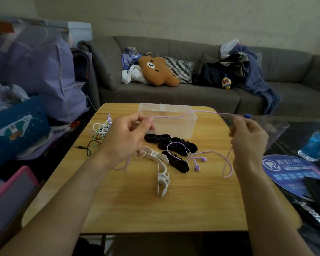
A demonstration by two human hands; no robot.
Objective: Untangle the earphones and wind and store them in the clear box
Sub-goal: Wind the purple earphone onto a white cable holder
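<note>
I've got the purple earphone cord (183, 115) stretched between my two hands, up above the wooden counter (137, 206). My left hand (126, 137) pinches one end of the taut stretch, fingers (146, 122) closed on the cord, and a loop of it hangs down under that hand. My right hand (248, 139) has its fingers closed on the cord too, with the slack dropping off below it in a long loop that reaches the counter. The two purple earbuds (199, 162) lie on the counter between my hands, just beside the black cord winders (174, 146), and part of the cord runs over those winders. Two white cord winders (160, 169) sit nearer me, touching each other. The clear box (174, 122) stands open at the far side of the counter, behind the stretched cord, nothing visible in it. Off to the left of my left hand there's a tangle of other earphones (100, 133), white, green and black cords knotted together, a plug sticking out toward the counter's left edge.
</note>
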